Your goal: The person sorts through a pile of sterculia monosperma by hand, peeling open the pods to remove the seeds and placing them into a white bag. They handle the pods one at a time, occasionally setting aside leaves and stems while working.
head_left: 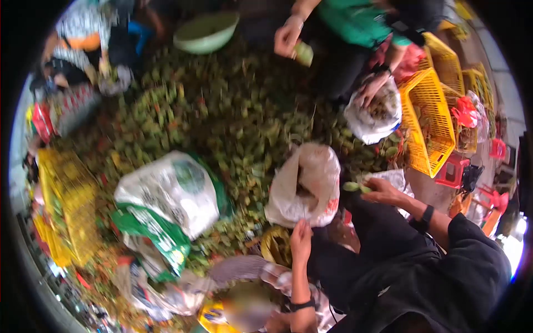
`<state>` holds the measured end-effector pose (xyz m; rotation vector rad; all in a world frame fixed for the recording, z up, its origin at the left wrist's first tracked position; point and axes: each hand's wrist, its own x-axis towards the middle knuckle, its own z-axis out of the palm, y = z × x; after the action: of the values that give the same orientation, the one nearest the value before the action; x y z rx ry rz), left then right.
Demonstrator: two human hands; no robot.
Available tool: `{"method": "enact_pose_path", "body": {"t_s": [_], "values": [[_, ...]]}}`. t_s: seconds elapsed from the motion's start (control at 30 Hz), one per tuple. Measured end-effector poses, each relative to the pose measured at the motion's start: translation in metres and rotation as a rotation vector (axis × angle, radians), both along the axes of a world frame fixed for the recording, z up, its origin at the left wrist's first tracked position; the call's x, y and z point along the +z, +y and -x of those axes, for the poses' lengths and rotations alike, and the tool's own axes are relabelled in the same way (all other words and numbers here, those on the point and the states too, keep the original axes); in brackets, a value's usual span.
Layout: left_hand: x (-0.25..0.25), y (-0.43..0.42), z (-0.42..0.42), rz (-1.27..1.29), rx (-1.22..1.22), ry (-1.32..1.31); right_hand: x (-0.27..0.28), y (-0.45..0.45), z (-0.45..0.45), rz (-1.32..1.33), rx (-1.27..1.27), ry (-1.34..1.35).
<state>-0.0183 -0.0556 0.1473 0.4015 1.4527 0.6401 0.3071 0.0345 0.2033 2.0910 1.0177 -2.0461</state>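
Observation:
My right hand (383,191), with a dark watch at the wrist, is closed on a green leafy piece (355,187), held out above my dark-clothed leg. My left hand (301,238), a black band on its wrist, has its fingers pinched together at the lower edge of a white woven sack (279,191). Whatever those fingers hold is too small to make out. The sack stands open, and its inside is mostly in shadow. Beyond it spreads a wide heap of green leafy pieces (194,111) with red bits.
Opposite, a person in green (355,25) holds a pale green piece over a white bag (371,119). Yellow crates (427,150) stand right, another crate (69,205) left. A white-green sack (166,194) lies on the heap; a green basin (205,36) sits behind. Other people sit nearby.

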Motion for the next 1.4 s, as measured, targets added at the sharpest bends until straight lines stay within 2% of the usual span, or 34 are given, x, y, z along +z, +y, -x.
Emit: {"method": "enact_pose_path", "body": {"t_s": [0.07, 0.13, 0.17, 0.2, 0.23, 0.27, 0.37, 0.4, 0.43, 0.47, 0.5, 0.53, 0.57, 0.6, 0.63, 0.73, 0.77, 0.8, 0.83, 0.87, 0.9, 0.93, 1.0, 1.03, 1.07, 1.1, 1.17, 1.2, 1.23, 1.27, 1.3, 1.33, 1.37, 1.4], "values": [[0.018, 0.005, 0.014, -0.052, -0.152, 0.095, 0.000, -0.051, -0.084, -0.295, 0.035, -0.192], [0.051, 0.025, 0.018, 0.024, -0.232, 0.078, 0.043, -0.085, -0.152, -0.259, -0.180, -0.257], [0.068, 0.034, 0.014, 0.000, -0.265, 0.145, 0.045, -0.113, -0.200, -0.229, -0.140, -0.370], [0.081, 0.042, 0.009, -0.019, -0.290, 0.213, 0.058, -0.138, -0.244, -0.180, -0.290, -0.309], [0.087, 0.051, 0.004, -0.011, -0.350, 0.233, 0.141, -0.117, -0.239, -0.041, -0.619, -0.306], [0.093, 0.058, -0.001, 0.003, -0.406, 0.254, 0.142, -0.137, -0.280, -0.001, -0.717, -0.483], [0.085, 0.074, -0.016, -0.160, -0.507, 0.303, 0.169, -0.146, -0.394, -0.241, -0.693, -0.786], [0.084, 0.079, -0.023, -0.232, -0.557, 0.326, 0.137, -0.143, -0.463, -0.392, -0.442, -1.014], [0.080, 0.082, -0.028, -0.193, -0.496, 0.279, 0.124, -0.128, -0.510, -0.638, -0.486, -1.181], [0.087, 0.082, -0.033, -0.198, -0.501, 0.289, 0.176, -0.078, -0.508, -0.759, -0.488, -1.109], [0.095, 0.085, -0.042, -0.238, -0.549, 0.306, 0.204, -0.032, -0.519, -1.098, -0.482, -1.044], [0.102, 0.088, -0.054, -0.279, -0.593, 0.323, 0.246, 0.012, -0.534, -1.077, -0.517, -0.732], [0.115, 0.088, -0.062, -0.270, -0.611, 0.328, 0.308, 0.065, -0.501, -0.927, -0.707, -0.730], [0.116, 0.085, -0.067, -0.274, -0.601, 0.338, 0.326, 0.096, -0.507, -1.176, -0.581, -0.779], [0.116, 0.078, -0.070, -0.253, -0.597, 0.304, 0.322, 0.123, -0.536, -1.266, -0.720, -0.684], [0.133, 0.053, -0.071, -0.278, -0.673, 0.451, 0.348, 0.145, -0.505, -1.198, -0.623, -0.508], [0.146, 0.043, -0.074, -0.261, -0.609, 0.463, 0.302, 0.146, -0.534, -1.265, -0.554, -0.675], [0.158, 0.036, -0.074, -0.158, -0.607, 0.508, 0.261, 0.141, -0.565, -1.102, -0.397, -0.579], [0.148, 0.020, -0.068, -0.267, -0.570, 0.559, 0.229, 0.129, -0.539, -1.036, -0.527, -0.331], [0.148, 0.011, -0.065, -0.229, -0.512, 0.544, 0.234, 0.109, -0.486, -0.683, -0.521, -0.276], [0.133, -0.007, -0.056, -0.329, -0.462, 0.576, 0.205, 0.088, -0.455, -0.579, -0.550, -0.099], [0.114, -0.025, -0.047, -0.323, -0.354, 0.531, 0.196, 0.071, -0.407, -0.376, -0.456, -0.122], [0.096, -0.050, -0.029, -0.121, -0.194, 0.391, 0.165, 0.042, -0.303, -0.214, -0.133, 0.249], [0.090, -0.053, -0.021, -0.014, -0.081, 0.301, 0.152, 0.029, -0.257, -0.066, -0.213, 0.196], [0.086, -0.051, -0.011, 0.081, 0.018, 0.208, 0.136, 0.028, -0.203, 0.072, 0.045, 0.177], [0.063, -0.055, -0.001, 0.112, 0.071, 0.193, 0.114, 0.019, -0.167, 0.154, 0.098, 0.186], [0.029, -0.052, 0.024, 0.152, 0.117, 0.252, 0.084, 0.010, -0.090, 0.177, 0.285, 0.215], [0.002, -0.051, 0.037, 0.182, 0.152, 0.279, 0.074, 0.006, -0.055, -0.100, 0.495, 0.267], [-0.022, -0.046, 0.052, 0.193, 0.136, 0.286, 0.070, 0.012, -0.016, -0.191, 0.652, 0.214], [-0.050, -0.041, 0.066, 0.182, 0.155, 0.316, 0.051, 0.005, 0.011, -0.167, 0.576, 0.235], [-0.114, -0.056, 0.083, 0.011, 0.090, 0.529, 0.033, -0.002, 0.037, -0.163, 0.492, 0.265], [-0.143, -0.048, 0.096, -0.048, 0.090, 0.639, 0.018, -0.010, 0.062, -0.152, 0.405, 0.286], [-0.173, -0.036, 0.110, 0.027, 0.064, 0.632, 0.004, -0.016, 0.079, -0.153, 0.457, 0.248], [-0.169, -0.002, 0.109, -0.029, 0.035, 0.761, -0.013, -0.023, 0.093, -0.156, 0.510, 0.206]]}}
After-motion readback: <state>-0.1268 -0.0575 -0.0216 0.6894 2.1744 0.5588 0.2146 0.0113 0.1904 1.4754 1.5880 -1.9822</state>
